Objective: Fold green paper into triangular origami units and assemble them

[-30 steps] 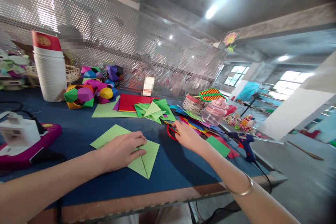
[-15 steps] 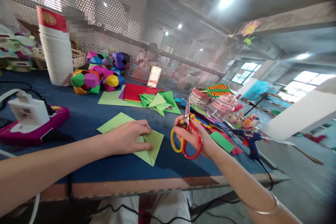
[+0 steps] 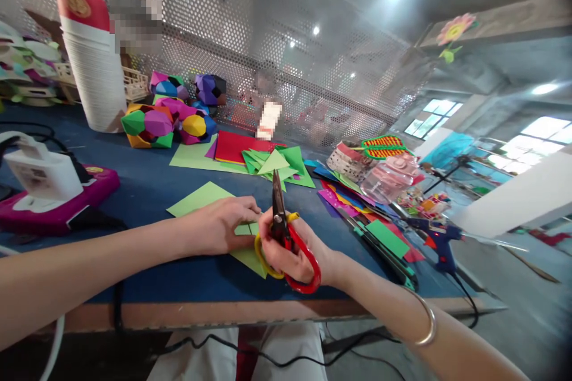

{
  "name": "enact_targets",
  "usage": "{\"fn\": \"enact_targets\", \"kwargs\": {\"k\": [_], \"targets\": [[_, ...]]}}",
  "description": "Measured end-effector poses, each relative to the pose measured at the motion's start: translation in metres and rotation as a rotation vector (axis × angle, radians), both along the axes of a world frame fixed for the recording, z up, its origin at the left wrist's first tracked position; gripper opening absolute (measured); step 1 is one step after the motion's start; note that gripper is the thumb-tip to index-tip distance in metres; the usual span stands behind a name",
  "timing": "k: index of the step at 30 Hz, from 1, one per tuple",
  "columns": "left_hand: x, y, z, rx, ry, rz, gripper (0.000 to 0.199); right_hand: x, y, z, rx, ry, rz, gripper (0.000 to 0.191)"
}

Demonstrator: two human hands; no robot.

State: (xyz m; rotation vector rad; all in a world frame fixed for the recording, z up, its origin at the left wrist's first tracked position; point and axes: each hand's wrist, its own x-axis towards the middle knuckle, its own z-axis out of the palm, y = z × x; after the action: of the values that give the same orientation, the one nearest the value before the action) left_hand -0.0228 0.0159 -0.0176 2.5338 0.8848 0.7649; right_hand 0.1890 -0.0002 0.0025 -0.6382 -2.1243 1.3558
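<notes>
A light green paper sheet [image 3: 196, 199] with a crease lies on the blue table. Across it rests my left hand [image 3: 223, 223], its fingers bent down onto the paper near the crease. My right hand [image 3: 292, 250] holds scissors [image 3: 279, 217] with one red and one yellow handle, blades pointing up and away from me. The scissors hand is beside my left fingertips and covers the right part of the sheet. Whether the right fingers touch the paper is hard to tell.
Cut green pieces [image 3: 274, 164] and red sheets [image 3: 232, 146] lie behind. Colourful paper balls [image 3: 149, 125], stacked cups [image 3: 96, 83] and a magenta power strip [image 3: 100, 184] stand left. On the right are a green cutter [image 3: 379, 250], clear jar [image 3: 388, 178] and glue gun [image 3: 442, 244].
My right hand has moved left with the scissors, up to the sheet beside my left hand. The cutter on the right has come into sight. The view has shifted slightly.
</notes>
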Motion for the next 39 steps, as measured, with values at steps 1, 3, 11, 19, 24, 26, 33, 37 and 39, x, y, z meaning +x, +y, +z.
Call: {"fn": "enact_targets", "kwargs": {"k": [1, 3, 11, 19, 24, 26, 33, 37, 39], "targets": [[0.0, 0.0, 0.0, -0.014, 0.011, 0.003, 0.02, 0.002, 0.003, 0.001, 0.022, -0.015, -0.004, 0.02], [0.0, -0.001, 0.002, -0.042, 0.053, 0.033, 0.022, 0.006, 0.011, 0.003, 0.053, -0.031, -0.019, 0.018], [-0.001, 0.001, 0.001, -0.034, 0.144, 0.086, 0.026, 0.023, 0.047, -0.002, 0.1, -0.029, -0.082, 0.015], [-0.002, -0.001, 0.003, -0.056, 0.143, 0.069, 0.03, 0.025, 0.059, 0.002, 0.063, 0.011, -0.125, 0.017], [0.001, -0.001, 0.002, -0.075, 0.144, 0.083, 0.022, 0.007, 0.017, -0.002, -0.044, 0.058, -0.013, 0.02], [0.002, -0.001, 0.002, -0.076, 0.126, 0.075, 0.02, 0.001, 0.002, -0.005, -0.103, 0.064, 0.038, 0.022], [-0.001, -0.001, 0.002, -0.052, 0.136, 0.081, 0.022, 0.012, 0.027, -0.004, -0.069, 0.061, -0.042, 0.023], [-0.001, -0.002, 0.003, -0.035, 0.145, 0.095, 0.028, 0.02, 0.047, -0.005, -0.041, 0.08, -0.113, 0.026], [-0.001, -0.003, 0.004, -0.052, 0.148, 0.096, 0.026, 0.017, 0.041, -0.007, -0.059, 0.082, -0.112, 0.026]]}}
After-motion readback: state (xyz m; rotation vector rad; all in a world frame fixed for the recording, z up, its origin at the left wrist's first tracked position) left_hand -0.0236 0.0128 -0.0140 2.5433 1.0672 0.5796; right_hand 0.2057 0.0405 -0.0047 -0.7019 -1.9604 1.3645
